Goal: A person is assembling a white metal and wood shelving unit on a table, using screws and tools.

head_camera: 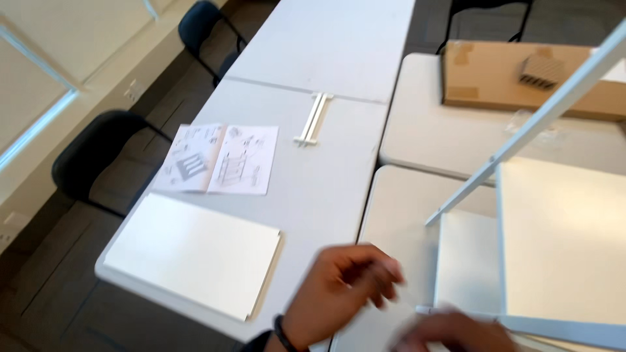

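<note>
My left hand (339, 293), with a dark band on its wrist, hovers blurred over the seam between two grey tables, fingers loosely bent and nothing visible in them. My right hand (453, 332) is a blur at the bottom edge, next to the lower bar of a white furniture frame (561, 241). Whether it grips that bar is unclear. A long white bar (528, 127) of the frame slants up to the right. Left of my hands, a flat white panel (189, 251) lies at the table's near corner.
An open instruction booklet (222, 160) and a pair of white rails (313, 119) lie on the left table (326, 189). A flat cardboard box (495, 78) with a small grey block (541, 70) rests far right. Two black chairs (98, 156) (205, 26) stand along the left.
</note>
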